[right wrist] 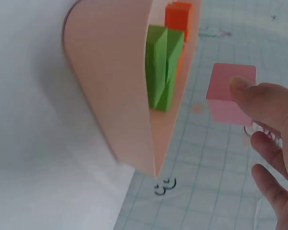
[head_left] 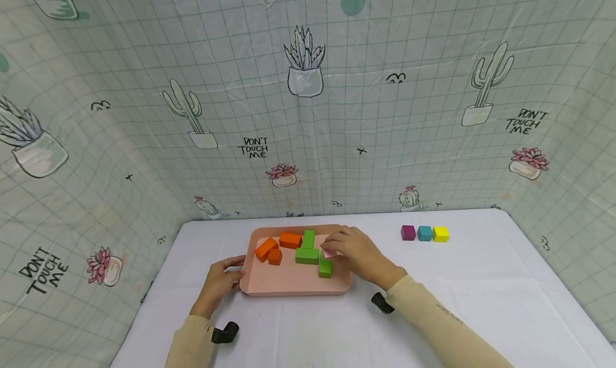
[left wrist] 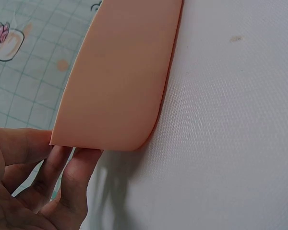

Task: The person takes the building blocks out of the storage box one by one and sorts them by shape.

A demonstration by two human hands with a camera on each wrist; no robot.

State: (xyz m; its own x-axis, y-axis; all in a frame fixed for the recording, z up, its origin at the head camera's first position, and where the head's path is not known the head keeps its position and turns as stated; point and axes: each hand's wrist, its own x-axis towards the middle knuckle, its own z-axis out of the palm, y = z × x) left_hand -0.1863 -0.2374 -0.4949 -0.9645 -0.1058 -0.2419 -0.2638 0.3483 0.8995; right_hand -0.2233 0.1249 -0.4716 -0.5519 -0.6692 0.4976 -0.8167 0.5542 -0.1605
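A pink block (right wrist: 222,90) is pinched between the thumb and fingers of my right hand (head_left: 353,252). In the head view it overlaps the right side of a shallow pinkish-orange tray (head_left: 279,286). My left hand (head_left: 218,285) holds the tray's left end, its fingers (left wrist: 78,175) against the wall and rim. Inside the tray, green blocks stand together: one upright-pointing (head_left: 308,238), one crosswise (head_left: 306,256), and a lower one (head_left: 325,270) near the right hand. Three orange blocks (head_left: 291,240) lie at the tray's back left.
To the right of the tray, a purple cube (head_left: 408,232), a teal cube (head_left: 424,233) and a yellow cube (head_left: 440,234) form a row on the white table (head_left: 298,330). A patterned cloth (head_left: 337,122) with cactus drawings hangs behind and along both sides.
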